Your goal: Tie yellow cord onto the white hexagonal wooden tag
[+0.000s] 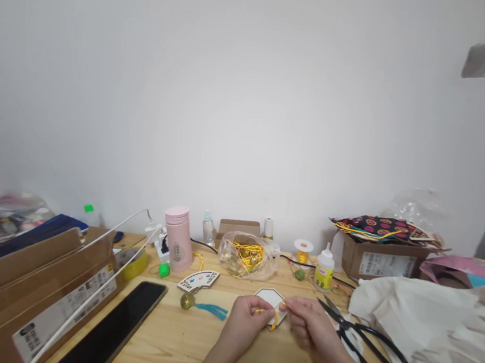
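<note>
My left hand [249, 319] pinches a yellow cord [274, 321] between thumb and fingers. Opposite it, my right hand [308, 322] is closed in a pinch on another part of the same cord. Beneath the fingers lies a white hexagonal plaque [270, 294] with a dark border line, partly hidden by both hands. To the left is a fan-shaped plaque [198, 281] with dark lettering, and below it a gold bell [187, 301] with a blue tassel [212, 310]. Black-handled scissors [356, 332] lie open just right of my right hand.
A clear bag of gold bells and yellow cord [248, 256] sits at the back, near a yellow spool [303, 252] and a glue bottle [324, 270]. A phone [117, 324], pink flask [178, 241] and cardboard box [35, 292] stand left. White cloth [430, 328] covers the right.
</note>
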`<control>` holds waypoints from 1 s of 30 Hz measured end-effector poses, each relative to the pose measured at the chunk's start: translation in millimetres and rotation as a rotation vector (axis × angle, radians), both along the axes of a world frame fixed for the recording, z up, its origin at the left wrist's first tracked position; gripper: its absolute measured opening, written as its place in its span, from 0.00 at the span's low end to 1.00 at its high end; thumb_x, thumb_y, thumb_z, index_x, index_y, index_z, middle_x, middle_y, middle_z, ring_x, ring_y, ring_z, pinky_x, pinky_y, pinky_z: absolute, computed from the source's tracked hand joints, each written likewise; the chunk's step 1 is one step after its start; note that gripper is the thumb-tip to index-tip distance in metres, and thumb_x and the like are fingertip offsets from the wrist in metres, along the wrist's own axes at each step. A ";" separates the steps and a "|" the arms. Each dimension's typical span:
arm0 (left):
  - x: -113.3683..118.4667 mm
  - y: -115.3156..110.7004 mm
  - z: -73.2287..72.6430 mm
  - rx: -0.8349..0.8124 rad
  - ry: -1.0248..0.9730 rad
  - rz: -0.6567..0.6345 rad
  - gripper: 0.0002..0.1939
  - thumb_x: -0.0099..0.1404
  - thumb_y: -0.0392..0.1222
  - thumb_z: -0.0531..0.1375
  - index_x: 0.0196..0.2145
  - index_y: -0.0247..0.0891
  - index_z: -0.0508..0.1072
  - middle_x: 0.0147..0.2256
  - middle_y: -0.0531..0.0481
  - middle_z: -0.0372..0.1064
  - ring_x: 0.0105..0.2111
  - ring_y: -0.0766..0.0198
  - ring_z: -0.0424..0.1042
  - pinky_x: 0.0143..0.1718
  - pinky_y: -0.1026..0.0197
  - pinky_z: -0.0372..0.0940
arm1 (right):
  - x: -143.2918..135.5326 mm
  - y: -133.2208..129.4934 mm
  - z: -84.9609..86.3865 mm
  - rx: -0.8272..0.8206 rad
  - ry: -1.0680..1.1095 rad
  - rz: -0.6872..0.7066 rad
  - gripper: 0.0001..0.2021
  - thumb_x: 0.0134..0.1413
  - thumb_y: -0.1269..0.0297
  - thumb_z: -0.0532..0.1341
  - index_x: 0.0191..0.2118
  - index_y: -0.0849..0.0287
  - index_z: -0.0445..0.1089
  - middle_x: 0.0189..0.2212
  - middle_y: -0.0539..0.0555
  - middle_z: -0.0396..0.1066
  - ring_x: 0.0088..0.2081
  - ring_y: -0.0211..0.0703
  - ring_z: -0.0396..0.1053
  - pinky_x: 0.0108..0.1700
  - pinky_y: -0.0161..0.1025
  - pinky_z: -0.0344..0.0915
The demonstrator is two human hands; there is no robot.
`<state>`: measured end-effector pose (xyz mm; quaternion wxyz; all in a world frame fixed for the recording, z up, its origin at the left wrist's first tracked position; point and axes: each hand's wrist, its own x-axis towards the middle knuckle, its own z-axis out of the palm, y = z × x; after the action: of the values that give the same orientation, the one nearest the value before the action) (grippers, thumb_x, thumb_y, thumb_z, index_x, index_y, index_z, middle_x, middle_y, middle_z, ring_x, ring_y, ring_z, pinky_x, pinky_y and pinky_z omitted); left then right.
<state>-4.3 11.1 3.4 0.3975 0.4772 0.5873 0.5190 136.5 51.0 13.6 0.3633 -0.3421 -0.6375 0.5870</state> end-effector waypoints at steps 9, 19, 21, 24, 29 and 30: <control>5.4 -3.4 5.1 -0.029 -0.094 -0.074 0.11 0.43 0.42 0.60 0.23 0.29 0.72 0.18 0.52 0.68 0.19 0.70 0.61 0.23 0.68 0.53 | -6.2 -6.6 -1.2 -0.303 0.196 0.141 0.18 0.42 0.62 0.55 0.41 0.64 0.63 0.06 0.37 0.48 0.10 0.27 0.37 0.12 0.27 0.33; 2.1 -2.6 4.8 0.006 -0.293 -0.153 0.07 0.44 0.40 0.61 0.18 0.32 0.70 0.13 0.57 0.62 0.16 0.74 0.56 0.21 0.69 0.50 | -6.9 -16.2 -4.2 0.535 -0.338 -0.064 0.15 0.48 0.61 0.49 0.40 0.54 0.67 0.24 0.52 0.72 0.26 0.42 0.67 0.26 0.33 0.58; 3.1 -3.8 7.0 -0.008 -0.269 -0.160 0.10 0.45 0.43 0.60 0.17 0.32 0.69 0.10 0.59 0.57 0.12 0.77 0.50 0.17 0.70 0.45 | -3.8 -16.0 -3.6 0.623 -0.449 -0.078 0.14 0.49 0.62 0.48 0.41 0.51 0.66 0.28 0.53 0.73 0.29 0.43 0.68 0.29 0.34 0.59; 3.9 -4.6 7.4 -0.035 -0.198 -0.137 0.14 0.44 0.48 0.61 0.18 0.32 0.68 0.09 0.62 0.52 0.11 0.78 0.43 0.16 0.69 0.39 | -2.3 -13.7 -3.8 0.683 -0.535 -0.100 0.14 0.50 0.63 0.49 0.41 0.50 0.66 0.31 0.52 0.72 0.31 0.43 0.68 0.32 0.35 0.58; 3.5 -2.3 2.9 -0.039 -0.157 -0.111 0.17 0.41 0.52 0.61 0.18 0.32 0.68 0.09 0.62 0.51 0.11 0.78 0.44 0.15 0.69 0.38 | -2.8 -10.3 -1.4 0.779 -0.541 -0.148 0.10 0.47 0.64 0.52 0.34 0.52 0.69 0.29 0.50 0.68 0.32 0.40 0.65 0.32 0.33 0.58; 3.4 -1.9 1.9 -0.035 -0.164 -0.122 0.17 0.42 0.51 0.61 0.18 0.32 0.68 0.09 0.62 0.51 0.11 0.78 0.44 0.15 0.69 0.38 | -2.9 -9.9 -0.8 0.795 -0.547 -0.146 0.10 0.47 0.65 0.52 0.33 0.52 0.70 0.29 0.50 0.67 0.32 0.40 0.64 0.32 0.33 0.57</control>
<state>-0.9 9.1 5.3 0.4833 0.4611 0.5316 0.5208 133.7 41.1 12.8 0.3251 -0.3623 -0.8588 0.1597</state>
